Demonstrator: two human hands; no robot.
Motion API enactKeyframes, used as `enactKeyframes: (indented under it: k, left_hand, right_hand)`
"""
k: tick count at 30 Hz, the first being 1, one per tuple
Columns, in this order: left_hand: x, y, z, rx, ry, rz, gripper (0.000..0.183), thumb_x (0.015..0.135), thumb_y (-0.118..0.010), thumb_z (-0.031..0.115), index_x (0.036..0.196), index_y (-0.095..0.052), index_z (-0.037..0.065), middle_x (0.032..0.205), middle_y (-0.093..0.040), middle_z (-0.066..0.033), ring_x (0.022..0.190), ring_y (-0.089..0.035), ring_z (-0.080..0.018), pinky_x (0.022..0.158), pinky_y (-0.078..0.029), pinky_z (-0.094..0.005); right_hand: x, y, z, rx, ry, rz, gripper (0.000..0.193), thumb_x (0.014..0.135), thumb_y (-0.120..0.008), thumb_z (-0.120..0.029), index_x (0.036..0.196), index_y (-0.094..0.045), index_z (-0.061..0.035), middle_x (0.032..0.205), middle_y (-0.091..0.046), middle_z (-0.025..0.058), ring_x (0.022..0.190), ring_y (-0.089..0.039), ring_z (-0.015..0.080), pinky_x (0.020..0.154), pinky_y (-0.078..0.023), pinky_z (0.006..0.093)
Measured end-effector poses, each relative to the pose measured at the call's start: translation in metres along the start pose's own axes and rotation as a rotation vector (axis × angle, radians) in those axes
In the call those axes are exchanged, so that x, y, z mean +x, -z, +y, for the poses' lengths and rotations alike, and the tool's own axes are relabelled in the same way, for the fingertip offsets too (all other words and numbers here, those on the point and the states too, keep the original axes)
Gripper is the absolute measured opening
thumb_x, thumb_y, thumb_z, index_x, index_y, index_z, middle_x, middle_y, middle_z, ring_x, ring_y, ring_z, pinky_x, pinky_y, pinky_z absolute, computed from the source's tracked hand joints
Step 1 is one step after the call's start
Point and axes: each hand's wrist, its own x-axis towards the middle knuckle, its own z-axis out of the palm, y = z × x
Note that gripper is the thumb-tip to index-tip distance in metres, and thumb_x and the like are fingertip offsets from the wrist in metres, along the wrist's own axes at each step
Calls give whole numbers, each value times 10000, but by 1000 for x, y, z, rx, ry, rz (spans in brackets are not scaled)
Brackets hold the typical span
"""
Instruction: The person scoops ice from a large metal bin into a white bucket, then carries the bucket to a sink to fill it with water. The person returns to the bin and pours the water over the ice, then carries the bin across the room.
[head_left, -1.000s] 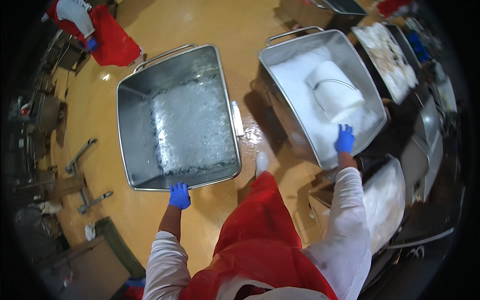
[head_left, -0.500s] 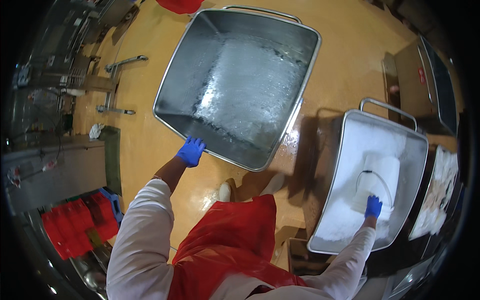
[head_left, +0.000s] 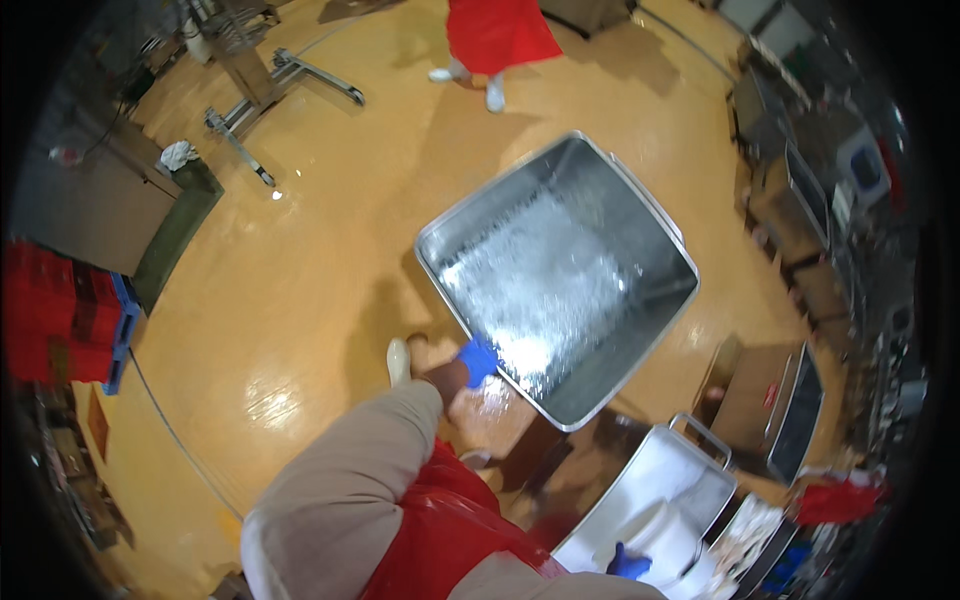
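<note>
My left hand (head_left: 478, 361), in a blue glove, is closed over the near left rim of a large steel tub (head_left: 640, 340). A thin, whitish, wet layer like slush (head_left: 545, 275) covers the tub's bottom. At the lower right, my right hand (head_left: 628, 563), also blue-gloved, grips the side of a white bucket (head_left: 662, 540); part of its grasp is hidden. A dark grip shows on the bucket's wire handle. The bucket lies tilted in a second steel tub (head_left: 703, 428) holding white ice (head_left: 620, 510).
A person in a red apron (head_left: 495, 35) stands beyond the large tub. A wheeled metal stand (head_left: 285, 95) is at the far left, and red crates (head_left: 60, 320) are at the left. A brown bin (head_left: 745, 405) stands at the right on the yellow floor (head_left: 270, 290).
My view has swung right. The large tub has turned, with my left hand still on its rim. My right hand stays at the bucket, and the other person now shows more fully.
</note>
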Motion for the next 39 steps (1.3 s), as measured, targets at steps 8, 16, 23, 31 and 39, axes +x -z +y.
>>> enactKeyframes:
  k: [8,16,23,31,39]
  left_hand:
    - [-5,55,-48,-278,-376,-12,876,821,-721,321,1600,-362,139,1593,-405,-190,1519,-336,-388,1250,-242,-581]
    - [-27,97,-260,-358,-222,255,527,837,-706,300,1317,-654,88,1349,-609,-193,1239,-597,-387,1023,-496,-552]
    - [-107,51,-556,-492,280,340,415,886,-649,335,1206,-709,78,1196,-723,-209,1112,-691,-411,947,-571,-501]
    - [-386,48,-690,-660,1332,86,536,938,-599,420,1385,-630,125,1450,-602,-181,1338,-574,-358,1121,-465,-461]
    - [-373,-18,-584,-954,1444,-415,508,1009,-475,425,1164,-735,16,1236,-719,-201,1143,-684,-371,1003,-529,-468]
  right_hand:
    - [-94,118,-269,541,-55,413,807,763,-883,-360,1342,-527,74,1284,-587,213,1193,-572,345,994,-505,469]
    - [-141,200,-425,1180,64,572,726,817,-841,-336,1330,-543,82,1269,-598,211,1193,-575,334,989,-503,469]
    - [-118,165,-705,1316,715,344,501,946,-688,-218,1322,-551,84,1366,-572,233,1239,-578,345,1073,-463,497]
    - [-203,74,-1171,1453,835,-327,501,835,-600,-56,1313,-550,85,1281,-604,187,1186,-578,285,1056,-457,428]
    - [-255,-83,-1465,972,837,-524,326,861,-681,-132,1117,-619,61,1041,-650,114,939,-604,209,888,-510,363]
